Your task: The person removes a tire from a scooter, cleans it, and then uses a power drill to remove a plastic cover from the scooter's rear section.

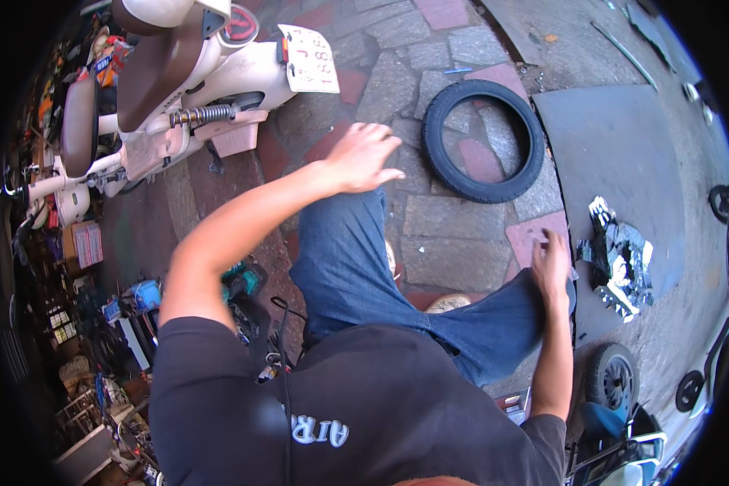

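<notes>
My left hand (363,157) is over my left knee, fingers slightly bent and spread, thumb apart, holding nothing. Near my right knee, my right hand (552,266) hangs with its fingers loosely apart and nothing visible in them. A black tire (438,144) without a rim lies flat on the stone paving ahead, between and beyond both hands. Close to my right hand, a crumpled heap of black and white material (621,257) rests on a grey mat (616,130).
At the left stands a cream scooter (243,77) with a brown seat. Tools and boxes (85,245) crowd the left side. Another wheel (612,377) belongs to a vehicle at the lower right. A thin blue-handled tool (458,70) lies behind the tire.
</notes>
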A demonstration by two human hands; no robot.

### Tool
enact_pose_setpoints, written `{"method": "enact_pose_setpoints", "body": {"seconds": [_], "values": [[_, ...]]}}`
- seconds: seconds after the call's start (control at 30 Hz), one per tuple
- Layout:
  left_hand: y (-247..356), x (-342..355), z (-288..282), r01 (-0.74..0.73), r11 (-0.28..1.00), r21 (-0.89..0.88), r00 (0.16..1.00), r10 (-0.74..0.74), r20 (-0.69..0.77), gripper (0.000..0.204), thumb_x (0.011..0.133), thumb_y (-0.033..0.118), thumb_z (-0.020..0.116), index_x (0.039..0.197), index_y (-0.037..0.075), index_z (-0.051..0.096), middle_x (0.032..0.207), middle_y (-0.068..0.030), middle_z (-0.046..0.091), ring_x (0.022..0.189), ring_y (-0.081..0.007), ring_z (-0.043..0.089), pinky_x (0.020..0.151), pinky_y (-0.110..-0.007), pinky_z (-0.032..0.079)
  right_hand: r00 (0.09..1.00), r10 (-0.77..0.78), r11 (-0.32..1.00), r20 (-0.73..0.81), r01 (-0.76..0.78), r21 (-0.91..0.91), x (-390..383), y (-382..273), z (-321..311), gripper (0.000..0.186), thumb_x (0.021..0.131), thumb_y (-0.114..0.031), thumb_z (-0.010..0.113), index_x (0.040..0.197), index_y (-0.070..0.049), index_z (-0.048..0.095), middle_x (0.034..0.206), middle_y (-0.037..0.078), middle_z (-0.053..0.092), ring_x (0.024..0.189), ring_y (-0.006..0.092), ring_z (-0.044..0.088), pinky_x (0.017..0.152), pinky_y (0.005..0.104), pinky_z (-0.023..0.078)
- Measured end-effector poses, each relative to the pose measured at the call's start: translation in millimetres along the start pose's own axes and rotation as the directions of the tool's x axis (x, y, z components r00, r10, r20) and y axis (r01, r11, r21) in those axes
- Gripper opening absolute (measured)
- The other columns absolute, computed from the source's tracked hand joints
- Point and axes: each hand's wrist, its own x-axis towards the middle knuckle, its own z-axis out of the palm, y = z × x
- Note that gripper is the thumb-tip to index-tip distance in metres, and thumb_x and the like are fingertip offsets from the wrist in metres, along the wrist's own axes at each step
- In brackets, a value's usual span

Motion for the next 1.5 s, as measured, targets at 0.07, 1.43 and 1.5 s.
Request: {"method": "enact_pose_setpoints", "body": {"seconds": [0.07,1.43,1.5], "values": [[-10.7,-43.3,-11.9,-0.045,0.99,-0.131,0.992,0.029,-0.122,0.064,0.088,0.047,0.072,0.133,0.004,0.06,0.135,-0.0209,0.057,0.129,-0.0369,0.052,0.109,-0.051,0.038,0.975,-0.183,0.981,-0.127,0.172,-0.095,-20.6,-8.8,-34.3,0.039,0.092,-0.009,0.066,0.129,0.001,0.058,0.126,0.023,0.061,0.105,0.0383,0.066,0.093,0.0448,0.052],[210.6,-518.8,-162.0,0.61,-0.472,-0.636,-0.309,-0.881,0.358,0.041,0.095,0.043,0.061,0.089,0.004,0.073,0.093,-0.0239,0.071,0.093,-0.0438,0.069,0.08,-0.051,0.055,0.57,-0.232,0.95,0.789,0.305,0.059,-63.4,-392.7,-202.1,0.032,0.093,-0.03,0.066,0.107,-0.002,0.071,0.103,0.022,0.073,0.098,0.0373,0.072,0.088,0.0434,0.056],[263.4,-565.2,-141.3,0.359,-0.677,-0.643,-0.481,-0.724,0.495,0.042,0.096,0.043,0.06,0.088,0.004,0.073,0.094,-0.0246,0.071,0.094,-0.044,0.069,0.08,-0.052,0.054,0.46,-0.375,0.862,0.805,0.493,0.119,-25.2,-376.5,-196.6,0.034,0.099,-0.025,0.063,0.112,0.007,0.064,0.099,0.017,0.074,0.082,0.0251,0.074,0.07,0.032,0.058]]}}
